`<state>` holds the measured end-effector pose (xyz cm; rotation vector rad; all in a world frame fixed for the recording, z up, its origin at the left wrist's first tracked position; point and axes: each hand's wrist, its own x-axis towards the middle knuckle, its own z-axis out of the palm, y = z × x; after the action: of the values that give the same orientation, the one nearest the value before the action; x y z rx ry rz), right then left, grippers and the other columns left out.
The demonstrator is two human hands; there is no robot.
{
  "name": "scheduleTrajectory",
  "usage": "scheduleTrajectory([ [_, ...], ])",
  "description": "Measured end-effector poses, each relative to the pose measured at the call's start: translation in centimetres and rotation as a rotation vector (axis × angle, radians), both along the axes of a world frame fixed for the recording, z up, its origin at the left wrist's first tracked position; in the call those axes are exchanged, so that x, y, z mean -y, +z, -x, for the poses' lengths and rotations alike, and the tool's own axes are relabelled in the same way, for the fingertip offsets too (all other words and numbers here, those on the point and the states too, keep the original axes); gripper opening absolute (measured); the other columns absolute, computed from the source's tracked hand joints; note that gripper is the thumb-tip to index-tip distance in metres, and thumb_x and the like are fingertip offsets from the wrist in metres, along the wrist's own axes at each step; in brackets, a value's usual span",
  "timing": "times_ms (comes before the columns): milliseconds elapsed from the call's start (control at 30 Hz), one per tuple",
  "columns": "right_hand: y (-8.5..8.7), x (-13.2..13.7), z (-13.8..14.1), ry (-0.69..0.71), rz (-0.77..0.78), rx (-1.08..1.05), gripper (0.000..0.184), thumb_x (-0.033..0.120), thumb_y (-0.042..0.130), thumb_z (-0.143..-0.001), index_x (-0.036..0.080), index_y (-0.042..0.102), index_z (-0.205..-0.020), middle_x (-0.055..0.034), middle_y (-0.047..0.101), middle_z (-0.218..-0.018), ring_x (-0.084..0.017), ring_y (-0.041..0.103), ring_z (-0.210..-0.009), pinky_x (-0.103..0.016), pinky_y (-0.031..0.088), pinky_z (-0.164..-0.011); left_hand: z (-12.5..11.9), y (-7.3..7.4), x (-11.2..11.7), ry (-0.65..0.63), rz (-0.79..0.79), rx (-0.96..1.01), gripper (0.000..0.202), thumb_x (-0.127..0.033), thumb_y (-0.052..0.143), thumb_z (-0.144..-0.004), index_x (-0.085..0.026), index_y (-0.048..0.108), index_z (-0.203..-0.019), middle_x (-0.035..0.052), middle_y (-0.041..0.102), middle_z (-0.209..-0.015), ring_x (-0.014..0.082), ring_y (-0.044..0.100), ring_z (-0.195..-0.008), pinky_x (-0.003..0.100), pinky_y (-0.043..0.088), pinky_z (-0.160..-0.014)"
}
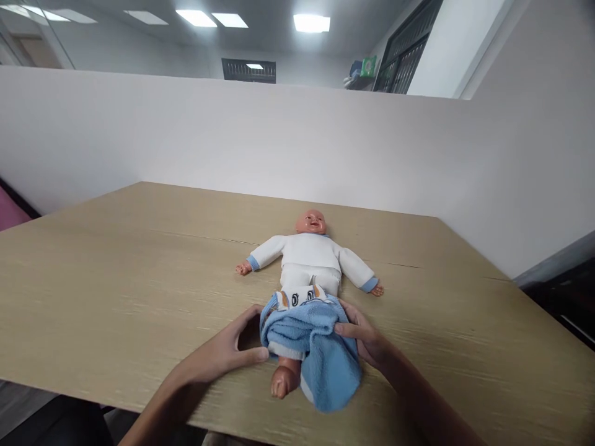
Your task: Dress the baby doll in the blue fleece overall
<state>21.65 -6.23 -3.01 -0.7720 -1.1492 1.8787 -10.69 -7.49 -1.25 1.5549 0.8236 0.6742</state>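
A baby doll (310,251) in a white long-sleeved top with blue cuffs lies on its back, its head away from me. Light-blue fleece doll pants (332,365) are bunched around its legs, with a white waistband bearing printed eyes. One bare foot (285,378) pokes out of a white-edged cuff; the other foot is hidden in the cloth. My left hand (235,347) holds the left side of the pants, thumb by the cuff, fingertips hidden behind the fabric. On the opposite side, my right hand (365,334) grips the pants between thumb and fingers.
The doll rests on a wide wooden table (139,266) with narrow seams across its top. A white partition wall (232,142) rises behind the table, with glass above it. Something pink (12,207) shows at the left edge, and a dark object (567,297) stands at the right.
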Motion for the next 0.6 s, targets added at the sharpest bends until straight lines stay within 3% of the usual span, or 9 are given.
scheduleTrajectory([
  [133,-0.1,0.2,0.0,-0.014,0.038,-0.055,0.068,0.036,0.087,-0.078,0.022,0.063,-0.14,-0.0098,0.076,-0.131,-0.027,0.073,-0.118,-0.037,0.055,-0.104,-0.3,1.2,-1.2,0.084,-0.003,-0.042,0.073,-0.057,0.065,-0.1,-0.027,0.035,-0.159,0.017,0.05,-0.158,0.0319,0.057,-0.139,0.052,0.047,-0.117],
  [233,0.0,0.3,0.0,-0.021,0.053,-0.065,0.07,0.035,0.088,-0.078,0.024,0.061,-0.141,-0.0086,0.076,-0.131,-0.027,0.074,-0.116,-0.035,0.057,-0.1,-2.0,3.2,-2.4,0.112,-0.17,-0.192,0.073,-0.056,0.067,-0.099,-0.031,0.038,-0.16,0.0146,0.047,-0.158,0.0328,0.05,-0.145,0.052,0.043,-0.121],
  [367,0.4,0.2,0.1,-0.085,0.04,-0.052,0.067,0.035,0.088,-0.082,0.026,0.06,-0.142,-0.0065,0.074,-0.133,-0.025,0.073,-0.117,-0.035,0.055,-0.103,-4.6,6.4,-4.8,-0.066,-0.459,-0.402,0.064,-0.061,0.074,-0.091,-0.033,0.062,-0.147,0.0118,0.051,-0.154,0.0369,0.041,-0.149,0.053,0.037,-0.124],
  [467,0.8,-0.4,-0.2,-0.114,-0.025,0.032,0.059,0.037,0.089,-0.082,0.025,0.063,-0.135,-0.0056,0.075,-0.128,-0.024,0.073,-0.112,-0.033,0.056,-0.098,-6.1,7.9,-7.2,-0.194,-0.584,-0.382,0.047,-0.058,0.08,-0.085,-0.031,0.078,-0.123,0.0094,0.056,-0.15,0.0367,0.044,-0.145,0.046,0.043,-0.119],
  [533,0.9,-1.2,-0.8,-0.067,-0.092,0.074,0.056,0.038,0.089,-0.082,0.024,0.064,-0.13,-0.005,0.075,-0.124,-0.024,0.072,-0.111,-0.032,0.055,-0.095,-7.0,8.3,-9.0,-0.318,-0.549,-0.326,0.04,-0.053,0.085,-0.083,-0.028,0.08,-0.114,0.0078,0.065,-0.139,0.0326,0.055,-0.132,0.04,0.046,-0.111],
  [600,1.0,-2.2,-1.8,0.022,-0.157,0.088,0.053,0.038,0.089,-0.084,0.024,0.064,-0.129,-0.0042,0.075,-0.122,-0.023,0.071,-0.112,-0.032,0.054,-0.097,-7.8,8.3,-10.5,-0.446,-0.397,-0.289,0.041,-0.048,0.089,-0.079,-0.023,0.077,-0.109,0.0043,0.071,-0.113,0.0247,0.064,-0.105,0.033,0.05,-0.093],
])
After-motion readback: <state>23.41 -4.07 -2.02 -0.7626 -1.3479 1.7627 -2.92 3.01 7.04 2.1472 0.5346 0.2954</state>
